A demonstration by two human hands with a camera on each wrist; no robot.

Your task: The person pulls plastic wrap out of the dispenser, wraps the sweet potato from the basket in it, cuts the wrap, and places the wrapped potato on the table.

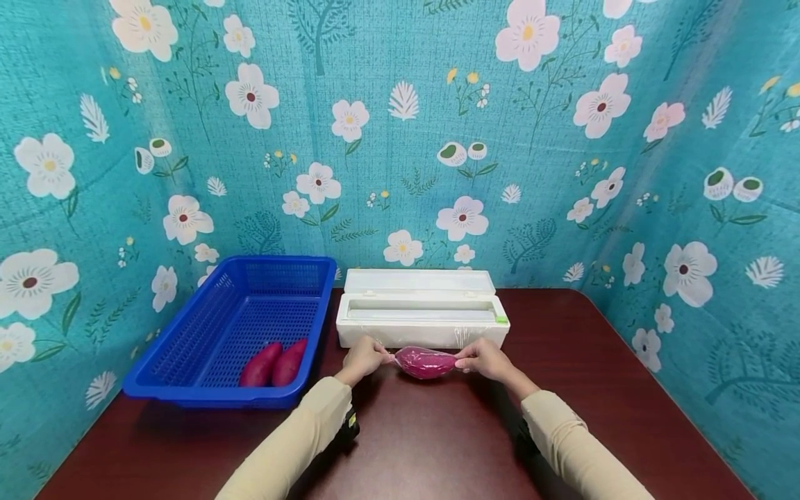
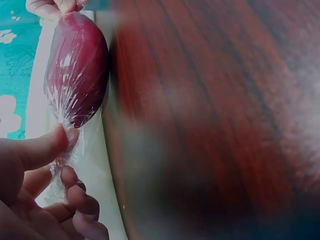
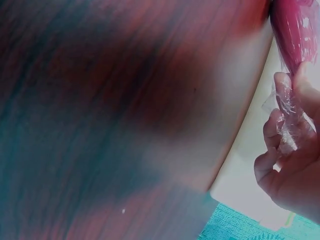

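Note:
A red-purple sweet potato (image 1: 426, 362) wrapped in clear plastic film hangs between the two hands, in front of the white box. The left hand (image 1: 364, 357) pinches the gathered film at its left end; in the left wrist view, thumb and fingers (image 2: 47, 145) close on the twisted plastic wrap (image 2: 62, 172). At the other end the right hand (image 1: 486, 360) pinches the film, and the right wrist view shows its fingers (image 3: 272, 130) curled round the crumpled tail of wrap (image 3: 289, 131). The film is drawn tight over the sweet potato.
The white cling film box (image 1: 425, 337) stands behind the hands with its lid raised and a roll inside. To the left is a blue plastic basket (image 1: 206, 393) holding two unwrapped sweet potatoes (image 1: 275, 364). A floral curtain (image 1: 400, 173) surrounds the dark wooden table (image 1: 431, 444).

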